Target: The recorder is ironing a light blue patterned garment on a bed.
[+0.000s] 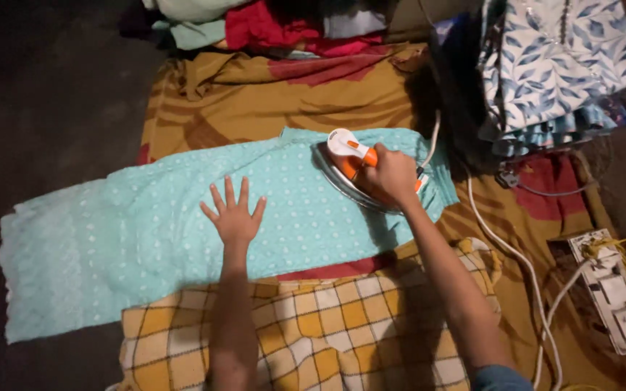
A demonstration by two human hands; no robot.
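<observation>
The right hand (391, 174) gripped the orange iron (353, 168) on the turquoise cloth (146, 232). Left of the iron, the left hand (234, 216) lay spread; keeping the fabric flat seemed wise.

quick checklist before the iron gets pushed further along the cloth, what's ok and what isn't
1. Right hand grips the orange and white iron: ok.
2. Left hand lies flat, fingers spread, on the pale turquoise dotted cloth, apart from the iron: ok.
3. Cloth smooth between hand and iron: ok.
4. White cord trails off to the right, off the cloth: ok.
5. Cord plugged into the white socket board: cannot tell.
6. Iron hot: cannot tell.
</observation>
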